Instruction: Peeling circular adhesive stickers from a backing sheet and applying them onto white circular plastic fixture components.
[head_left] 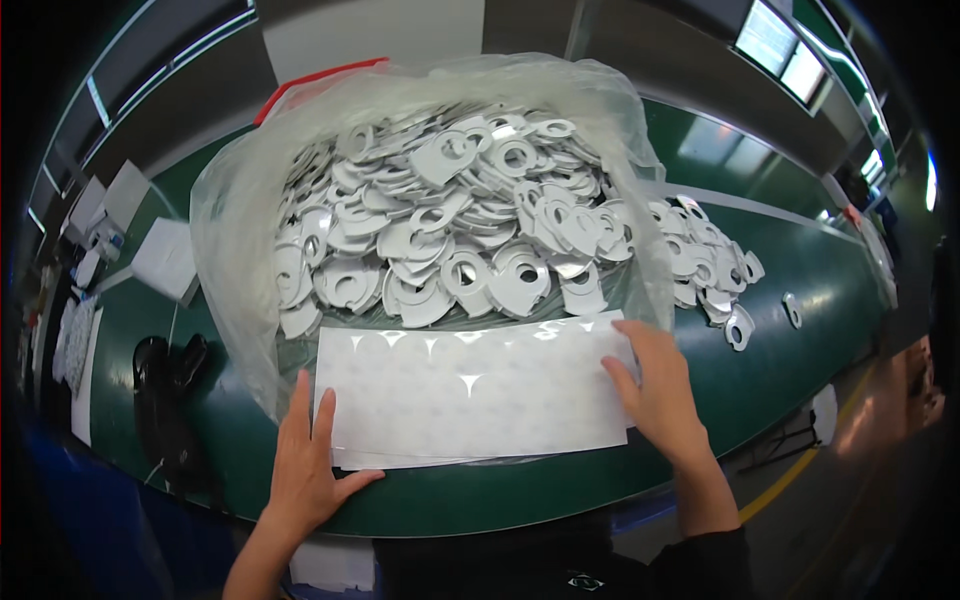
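A stack of white, glossy sticker sheets [480, 400] lies flat at the near edge of the green table, faint round outlines showing across it. My left hand [308, 455] rests by the sheets' left edge, fingers stretched out and thumb along the lower left corner. At the right edge, my right hand [655, 385] touches the sheets with its fingers apart. Just beyond them, a heap of flat white parts with round holes [450, 230] fills an open clear plastic bag [235, 270].
A smaller pile of the same parts [705, 260] lies right of the bag, with a single part [792, 310] apart from it. A black object [165, 410] sits on the left. A white box [165, 260] stands behind it. The green table [770, 260] curves away at right.
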